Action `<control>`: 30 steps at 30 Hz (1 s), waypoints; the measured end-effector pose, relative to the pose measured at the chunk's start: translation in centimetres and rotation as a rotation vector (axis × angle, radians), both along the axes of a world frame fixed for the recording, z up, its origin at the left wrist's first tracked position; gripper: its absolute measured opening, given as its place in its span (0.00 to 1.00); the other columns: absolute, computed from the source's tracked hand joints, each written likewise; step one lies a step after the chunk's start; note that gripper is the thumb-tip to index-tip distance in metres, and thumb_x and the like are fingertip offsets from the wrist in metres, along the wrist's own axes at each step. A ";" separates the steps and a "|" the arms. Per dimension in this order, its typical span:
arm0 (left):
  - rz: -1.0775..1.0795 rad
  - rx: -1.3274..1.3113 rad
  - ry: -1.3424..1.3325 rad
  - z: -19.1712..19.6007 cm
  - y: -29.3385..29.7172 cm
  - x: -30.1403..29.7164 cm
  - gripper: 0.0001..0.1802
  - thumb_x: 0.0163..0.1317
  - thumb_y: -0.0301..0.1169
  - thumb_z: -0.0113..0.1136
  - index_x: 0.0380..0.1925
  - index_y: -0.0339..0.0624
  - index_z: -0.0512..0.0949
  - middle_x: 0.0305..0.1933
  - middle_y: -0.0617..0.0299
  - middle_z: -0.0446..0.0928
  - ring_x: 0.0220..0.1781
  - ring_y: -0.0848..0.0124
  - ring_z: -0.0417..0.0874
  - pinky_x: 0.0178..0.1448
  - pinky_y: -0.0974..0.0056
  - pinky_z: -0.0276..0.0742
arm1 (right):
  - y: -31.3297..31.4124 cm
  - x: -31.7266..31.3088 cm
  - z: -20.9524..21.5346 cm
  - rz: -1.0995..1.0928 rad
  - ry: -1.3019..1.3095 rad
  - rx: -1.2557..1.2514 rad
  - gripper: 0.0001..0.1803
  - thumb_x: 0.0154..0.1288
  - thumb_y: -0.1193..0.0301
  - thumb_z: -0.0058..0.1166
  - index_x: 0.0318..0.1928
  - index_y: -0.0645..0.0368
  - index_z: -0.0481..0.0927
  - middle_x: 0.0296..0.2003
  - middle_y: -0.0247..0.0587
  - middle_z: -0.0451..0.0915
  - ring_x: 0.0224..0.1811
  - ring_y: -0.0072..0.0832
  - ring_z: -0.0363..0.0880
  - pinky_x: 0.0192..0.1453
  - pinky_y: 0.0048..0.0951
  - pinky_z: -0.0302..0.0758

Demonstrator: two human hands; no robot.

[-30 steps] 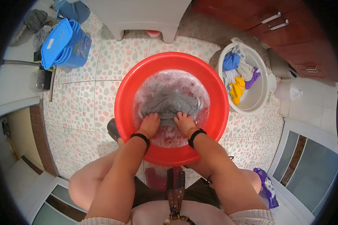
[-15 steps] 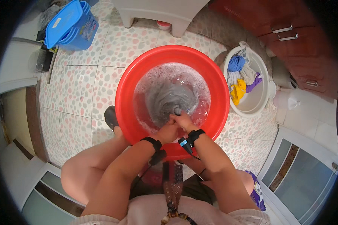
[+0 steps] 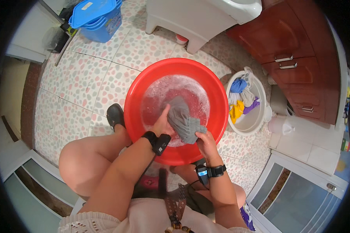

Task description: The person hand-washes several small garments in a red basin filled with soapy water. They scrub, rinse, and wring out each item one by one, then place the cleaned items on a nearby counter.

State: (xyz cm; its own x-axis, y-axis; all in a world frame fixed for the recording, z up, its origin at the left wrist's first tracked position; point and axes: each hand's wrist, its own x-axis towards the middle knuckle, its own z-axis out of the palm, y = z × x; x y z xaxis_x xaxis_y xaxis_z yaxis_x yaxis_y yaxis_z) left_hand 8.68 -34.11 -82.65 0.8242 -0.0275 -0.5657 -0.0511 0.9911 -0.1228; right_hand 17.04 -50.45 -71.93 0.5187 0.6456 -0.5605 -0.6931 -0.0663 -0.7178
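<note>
A grey garment (image 3: 179, 118) with a gathered elastic waistband hangs over the red basin (image 3: 138, 91), its lower part down by the soapy water. My right hand (image 3: 207, 144) is closed on the waistband at the basin's near right side. Along the cloth's left edge my left hand (image 3: 162, 125) lies with fingers stretched out. Whether its palm presses on the garment is hard to see. Foam rings the water (image 3: 155, 87) inside the basin.
To the right stands a white tub (image 3: 256, 123) with blue, white, yellow and purple clothes. Blue lidded buckets (image 3: 101, 29) sit at the far left, a white pedestal fixture (image 3: 190, 19) at the back. Red cabinets (image 3: 295, 58) line the far right. My legs flank the basin.
The grey garment has been lifted out of the water, its waistband now showing. My hands, together over the water before, have parted: right to the waistband, left to the cloth's left side. The view has shifted.
</note>
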 end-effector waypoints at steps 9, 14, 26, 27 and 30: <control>-0.146 0.081 0.453 -4.8 -0.9 -1.3 0.20 0.66 0.38 0.54 0.56 0.46 0.71 0.57 0.58 0.74 0.59 0.59 0.74 0.60 0.48 0.71 | -0.2 1.3 -15.2 -0.247 -0.194 -0.674 0.32 0.58 0.64 0.64 0.58 0.68 0.68 0.50 0.49 0.78 0.51 0.34 0.78 0.54 0.34 0.74; -0.272 -0.023 0.604 -4.6 -0.3 -1.0 0.26 0.68 0.52 0.52 0.59 0.51 0.70 0.60 0.59 0.71 0.62 0.59 0.70 0.63 0.47 0.67 | 0.4 1.1 -20.6 -0.150 -0.471 -0.874 0.44 0.54 0.63 0.67 0.65 0.68 0.58 0.54 0.51 0.73 0.53 0.36 0.75 0.57 0.34 0.72; -0.354 0.366 0.108 -2.3 -0.3 0.8 0.23 0.69 0.50 0.51 0.55 0.46 0.72 0.53 0.60 0.74 0.52 0.66 0.76 0.57 0.57 0.73 | 4.0 -2.0 -9.2 0.132 -0.759 -0.339 0.28 0.60 0.78 0.57 0.62 0.59 0.68 0.53 0.46 0.73 0.55 0.30 0.73 0.59 0.30 0.70; -0.364 0.363 0.108 -2.0 -0.4 0.9 0.21 0.70 0.49 0.51 0.52 0.46 0.73 0.50 0.60 0.76 0.50 0.67 0.77 0.55 0.58 0.74 | 4.4 -2.0 -8.3 0.176 -0.743 -0.342 0.26 0.61 0.78 0.56 0.61 0.59 0.69 0.52 0.44 0.74 0.55 0.28 0.73 0.58 0.30 0.70; -0.340 0.036 0.189 -1.9 -0.5 1.6 0.17 0.70 0.46 0.52 0.46 0.45 0.76 0.43 0.62 0.79 0.44 0.67 0.80 0.49 0.59 0.76 | 5.8 -1.6 -7.1 0.181 -0.562 -0.496 0.16 0.64 0.73 0.55 0.52 0.61 0.75 0.45 0.44 0.78 0.49 0.30 0.78 0.53 0.32 0.74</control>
State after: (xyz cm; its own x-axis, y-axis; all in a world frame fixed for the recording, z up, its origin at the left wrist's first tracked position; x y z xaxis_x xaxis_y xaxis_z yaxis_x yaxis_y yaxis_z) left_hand 10.28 -34.58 -84.55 0.6524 -0.2582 -0.7125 0.2624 0.9590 -0.1073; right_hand 15.48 -44.63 -79.07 0.7215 0.4894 -0.4898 -0.1808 -0.5497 -0.8155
